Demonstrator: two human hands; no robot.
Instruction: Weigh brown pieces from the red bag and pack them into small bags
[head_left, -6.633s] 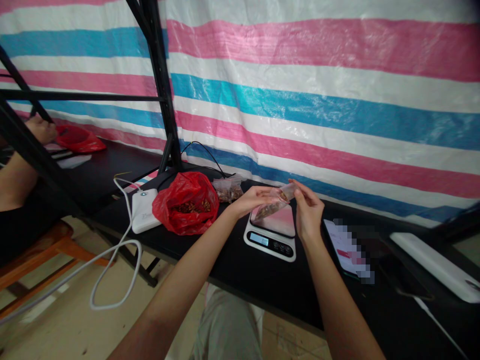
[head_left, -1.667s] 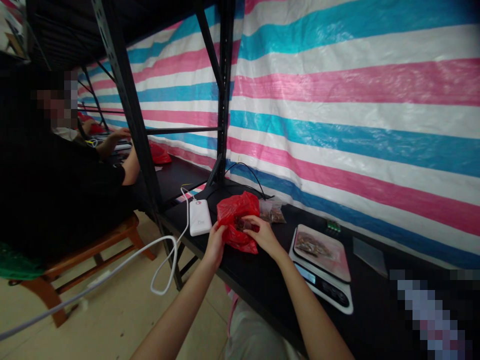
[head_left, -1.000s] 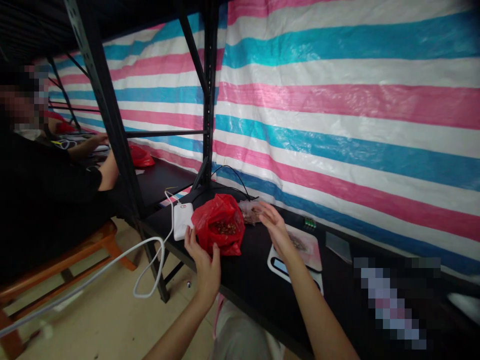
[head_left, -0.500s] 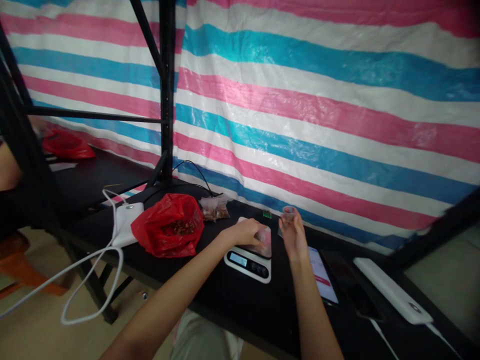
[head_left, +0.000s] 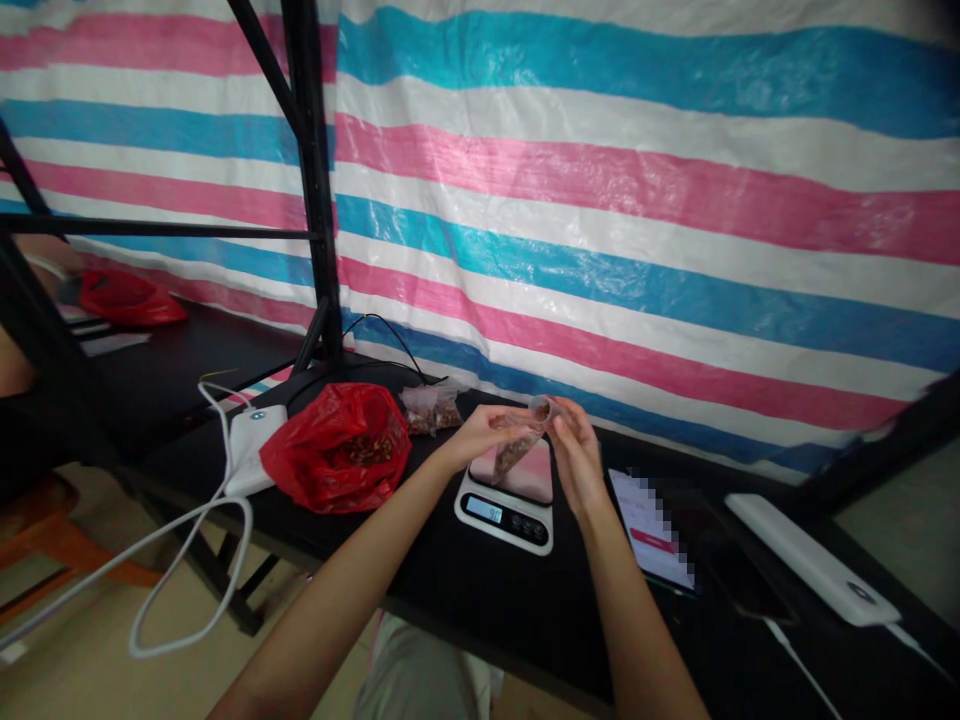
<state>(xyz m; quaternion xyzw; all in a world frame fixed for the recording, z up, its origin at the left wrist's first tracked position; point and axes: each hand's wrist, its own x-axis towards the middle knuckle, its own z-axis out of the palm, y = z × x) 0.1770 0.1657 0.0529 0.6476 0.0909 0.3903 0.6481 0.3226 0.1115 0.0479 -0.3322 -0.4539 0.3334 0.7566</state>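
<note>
A small clear plastic bag (head_left: 523,442) with brown bits inside hangs over the pink-topped kitchen scale (head_left: 508,496). My left hand (head_left: 480,433) pinches the bag's left side and my right hand (head_left: 575,455) pinches its open mouth, both closed on it. The scale's display is lit. To the left on the black table (head_left: 480,600) lies an open red plastic bag (head_left: 337,455) with brown bits in it. Behind it rest several small filled clear bags (head_left: 430,408).
A white power bank (head_left: 251,447) with a looping white cable lies left of the red bag. A phone (head_left: 649,525) and a long white power strip (head_left: 811,560) lie to the right. A black rack post (head_left: 311,190) stands behind. Another person's arm (head_left: 11,365) and a second red bag (head_left: 127,297) are at far left.
My left hand lifted the small bag off the scale's plate and my right hand took its mouth. Earlier both hands were at the red bag.
</note>
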